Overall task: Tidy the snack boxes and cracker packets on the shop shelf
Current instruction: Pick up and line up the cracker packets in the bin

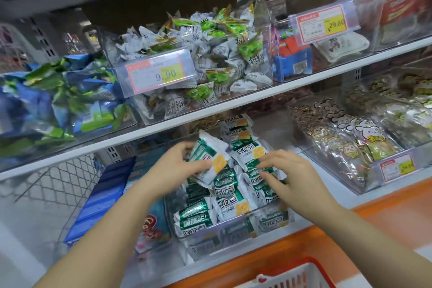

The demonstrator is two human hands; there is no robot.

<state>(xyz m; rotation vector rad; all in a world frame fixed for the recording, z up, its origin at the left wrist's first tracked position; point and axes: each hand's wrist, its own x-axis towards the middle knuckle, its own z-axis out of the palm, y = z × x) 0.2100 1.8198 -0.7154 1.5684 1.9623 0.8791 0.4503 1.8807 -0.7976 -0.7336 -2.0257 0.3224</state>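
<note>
A clear plastic bin [233, 238] on the lower shelf holds several green-and-white cracker packets [231, 203]. My left hand [180, 166] grips one tilted cracker packet [210, 159] above the pile, thumb on its front. My right hand [287, 175] rests on the packets at the bin's right side, its fingertips touching a packet [254, 166]. Flat blue snack boxes [102, 196] stand to the left of the bin, with a light-blue box [152, 224] between them and the bin.
The upper shelf carries clear bins of grey-green sweets [210, 58] and blue-green packets [58, 100], with price tags [159, 72]. A bin of cartoon-printed snack bags [350, 142] sits to the right. A red-rimmed shopping basket [292, 276] is below. An orange ledge [385, 206] runs under the shelf.
</note>
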